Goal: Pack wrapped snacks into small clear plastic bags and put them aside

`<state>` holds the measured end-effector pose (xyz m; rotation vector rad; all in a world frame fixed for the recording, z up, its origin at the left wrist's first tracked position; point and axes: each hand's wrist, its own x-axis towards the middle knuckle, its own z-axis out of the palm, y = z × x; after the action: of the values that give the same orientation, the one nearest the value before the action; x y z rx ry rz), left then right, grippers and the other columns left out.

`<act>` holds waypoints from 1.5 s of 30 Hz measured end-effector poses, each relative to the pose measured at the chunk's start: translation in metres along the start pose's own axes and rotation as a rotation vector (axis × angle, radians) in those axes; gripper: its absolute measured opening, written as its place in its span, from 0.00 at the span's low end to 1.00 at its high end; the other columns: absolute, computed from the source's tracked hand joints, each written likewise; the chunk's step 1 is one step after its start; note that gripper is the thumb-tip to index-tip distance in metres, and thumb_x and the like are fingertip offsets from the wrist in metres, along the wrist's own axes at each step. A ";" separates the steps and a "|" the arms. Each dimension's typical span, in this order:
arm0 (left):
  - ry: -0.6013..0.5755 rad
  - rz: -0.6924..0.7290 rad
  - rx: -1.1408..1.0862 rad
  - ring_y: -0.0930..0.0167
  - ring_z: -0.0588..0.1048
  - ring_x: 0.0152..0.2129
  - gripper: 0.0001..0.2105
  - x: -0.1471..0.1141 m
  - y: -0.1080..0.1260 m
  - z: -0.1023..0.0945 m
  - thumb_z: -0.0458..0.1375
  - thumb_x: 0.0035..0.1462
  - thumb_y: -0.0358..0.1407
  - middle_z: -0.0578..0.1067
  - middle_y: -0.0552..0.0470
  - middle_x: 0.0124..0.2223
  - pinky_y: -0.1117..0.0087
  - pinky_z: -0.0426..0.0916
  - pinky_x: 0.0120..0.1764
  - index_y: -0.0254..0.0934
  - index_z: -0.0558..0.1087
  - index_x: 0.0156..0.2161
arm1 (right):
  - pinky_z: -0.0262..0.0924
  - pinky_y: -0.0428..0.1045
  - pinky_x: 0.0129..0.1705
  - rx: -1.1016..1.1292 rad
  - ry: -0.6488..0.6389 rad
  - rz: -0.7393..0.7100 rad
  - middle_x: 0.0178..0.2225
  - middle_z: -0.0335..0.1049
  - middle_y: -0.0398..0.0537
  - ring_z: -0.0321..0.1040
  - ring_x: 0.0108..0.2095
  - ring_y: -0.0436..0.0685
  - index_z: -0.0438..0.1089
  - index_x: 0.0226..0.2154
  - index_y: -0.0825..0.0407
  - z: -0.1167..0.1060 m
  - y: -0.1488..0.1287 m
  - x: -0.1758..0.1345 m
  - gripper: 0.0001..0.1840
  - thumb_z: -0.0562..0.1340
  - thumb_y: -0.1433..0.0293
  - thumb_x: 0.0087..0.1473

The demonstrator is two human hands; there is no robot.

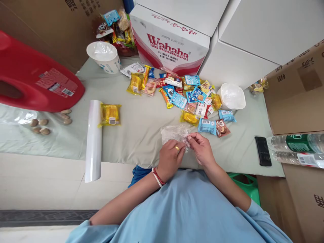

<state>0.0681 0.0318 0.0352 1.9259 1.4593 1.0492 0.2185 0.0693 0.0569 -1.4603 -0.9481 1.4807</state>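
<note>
A crumpled clear plastic bag [174, 132] lies near the table's front edge, in front of my body. My left hand [171, 156], with a ring on one finger, is closed on the near edge of this bag. Thumb and fingers of my right hand [200, 146] pinch the bag's right side, close beside the left fingertips. Just beyond my right hand lie a blue snack packet [207, 126], a brown snack packet [222, 128] and a yellow-wrapped snack [189, 118]. Another yellow-wrapped snack [110, 114] sits apart on the left.
A white roll [93, 141] overhangs the front edge. Behind the snack pile stand a Wahaha carton [169, 40] and a white bowl [231, 96]. Left are a paper bucket [108, 62] and red jug [43, 74]; right, a phone [263, 151] and plastic bottles [298, 143].
</note>
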 end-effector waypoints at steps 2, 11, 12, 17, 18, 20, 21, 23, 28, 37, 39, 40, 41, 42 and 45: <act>0.010 -0.097 -0.115 0.67 0.75 0.36 0.08 0.000 -0.003 -0.001 0.54 0.70 0.34 0.76 0.49 0.37 0.65 0.69 0.39 0.40 0.76 0.43 | 0.66 0.48 0.35 0.118 -0.014 0.084 0.30 0.71 0.42 0.65 0.31 0.52 0.76 0.33 0.48 -0.004 0.002 -0.001 0.22 0.76 0.51 0.43; 0.099 0.127 0.101 0.58 0.76 0.44 0.20 -0.011 -0.010 0.010 0.63 0.62 0.51 0.77 0.40 0.46 0.55 0.70 0.46 0.38 0.74 0.49 | 0.73 0.52 0.46 0.264 -0.014 0.170 0.34 0.72 0.42 0.70 0.37 0.53 0.74 0.34 0.47 -0.007 0.001 -0.002 0.22 0.78 0.55 0.42; 0.077 0.099 0.097 0.60 0.76 0.42 0.14 -0.010 -0.010 0.010 0.61 0.65 0.47 0.78 0.42 0.44 0.56 0.69 0.45 0.39 0.75 0.47 | 0.73 0.53 0.46 0.254 -0.029 0.167 0.34 0.73 0.42 0.71 0.38 0.54 0.74 0.35 0.47 -0.008 0.000 -0.002 0.22 0.78 0.55 0.42; -0.003 -0.256 -0.298 0.67 0.76 0.36 0.09 -0.002 -0.012 -0.001 0.57 0.67 0.40 0.78 0.50 0.37 0.64 0.69 0.42 0.41 0.76 0.37 | 0.70 0.58 0.56 0.195 -0.101 0.138 0.41 0.76 0.46 0.74 0.46 0.57 0.74 0.39 0.47 -0.014 0.002 -0.005 0.23 0.74 0.50 0.48; 0.003 -0.336 -0.386 0.68 0.76 0.35 0.09 0.000 -0.012 -0.003 0.58 0.66 0.42 0.78 0.51 0.36 0.65 0.69 0.42 0.41 0.76 0.36 | 0.68 0.58 0.58 0.164 -0.112 0.127 0.43 0.76 0.47 0.74 0.48 0.58 0.75 0.40 0.47 -0.015 0.003 -0.006 0.24 0.74 0.49 0.48; 0.005 -0.439 -0.510 0.68 0.75 0.33 0.10 0.002 -0.012 -0.005 0.60 0.65 0.43 0.77 0.52 0.35 0.67 0.69 0.40 0.40 0.77 0.35 | 0.67 0.57 0.59 0.071 -0.140 0.104 0.47 0.77 0.48 0.73 0.51 0.59 0.75 0.43 0.46 -0.015 0.008 -0.009 0.27 0.77 0.51 0.45; 0.003 -0.460 -0.548 0.69 0.75 0.33 0.10 0.002 -0.011 -0.005 0.60 0.64 0.43 0.77 0.52 0.34 0.68 0.68 0.40 0.40 0.77 0.35 | 0.67 0.56 0.57 0.021 -0.152 0.092 0.48 0.77 0.48 0.72 0.52 0.59 0.75 0.44 0.46 -0.014 0.011 -0.010 0.29 0.78 0.52 0.42; -0.003 -0.466 -0.604 0.69 0.74 0.34 0.11 0.003 -0.010 -0.005 0.61 0.63 0.43 0.76 0.52 0.34 0.68 0.67 0.40 0.40 0.78 0.34 | 0.69 0.54 0.52 -0.063 -0.162 0.057 0.45 0.77 0.46 0.72 0.48 0.58 0.75 0.41 0.46 -0.011 0.014 -0.010 0.27 0.79 0.54 0.40; 0.120 -0.596 -0.800 0.72 0.71 0.30 0.11 0.004 -0.015 -0.014 0.64 0.59 0.44 0.74 0.55 0.31 0.69 0.67 0.38 0.39 0.76 0.32 | 0.65 0.50 0.40 -0.116 -0.069 -0.001 0.28 0.72 0.41 0.66 0.31 0.53 0.75 0.30 0.48 -0.014 0.014 -0.004 0.19 0.73 0.51 0.50; 0.427 -0.859 -0.916 0.70 0.75 0.37 0.15 -0.014 -0.057 -0.069 0.70 0.49 0.46 0.76 0.53 0.36 0.73 0.70 0.35 0.40 0.73 0.34 | 0.63 0.49 0.33 0.018 0.041 0.164 0.29 0.72 0.44 0.65 0.29 0.52 0.74 0.28 0.50 -0.055 0.014 0.002 0.24 0.78 0.51 0.39; 0.482 -0.890 -0.852 0.70 0.75 0.37 0.16 -0.019 -0.064 -0.076 0.69 0.50 0.47 0.76 0.53 0.37 0.73 0.70 0.34 0.40 0.72 0.34 | 0.63 0.48 0.33 0.022 0.062 0.188 0.29 0.72 0.44 0.65 0.29 0.52 0.73 0.28 0.50 -0.061 0.018 0.002 0.25 0.78 0.51 0.37; 0.497 -0.908 -0.815 0.70 0.74 0.37 0.16 -0.022 -0.067 -0.078 0.69 0.49 0.48 0.76 0.53 0.36 0.73 0.69 0.34 0.39 0.72 0.34 | 0.62 0.48 0.32 0.006 0.063 0.195 0.29 0.72 0.44 0.65 0.29 0.52 0.73 0.28 0.50 -0.064 0.020 0.002 0.25 0.78 0.50 0.37; 0.492 -0.927 -0.777 0.70 0.74 0.37 0.16 -0.024 -0.069 -0.081 0.69 0.49 0.48 0.76 0.53 0.36 0.73 0.69 0.33 0.39 0.72 0.34 | 0.61 0.48 0.31 -0.031 0.055 0.198 0.29 0.72 0.44 0.65 0.28 0.52 0.73 0.28 0.50 -0.067 0.022 0.003 0.26 0.77 0.49 0.38; 0.471 -0.943 -0.740 0.69 0.74 0.37 0.17 -0.026 -0.071 -0.083 0.70 0.48 0.48 0.76 0.53 0.36 0.73 0.69 0.33 0.39 0.72 0.34 | 0.60 0.48 0.30 -0.090 0.046 0.187 0.28 0.72 0.44 0.64 0.28 0.52 0.73 0.28 0.50 -0.069 0.023 0.003 0.25 0.76 0.49 0.39; 0.361 -0.955 -0.645 0.69 0.74 0.36 0.20 -0.030 -0.075 -0.089 0.72 0.43 0.47 0.77 0.52 0.37 0.72 0.69 0.34 0.38 0.74 0.36 | 0.59 0.49 0.31 -0.345 0.113 0.021 0.27 0.72 0.44 0.62 0.27 0.53 0.74 0.31 0.50 -0.076 0.020 0.007 0.21 0.73 0.50 0.45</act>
<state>-0.0508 0.0207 0.0203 0.4836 1.6540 1.1768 0.2939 0.0653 0.0324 -1.7841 -1.1626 1.2761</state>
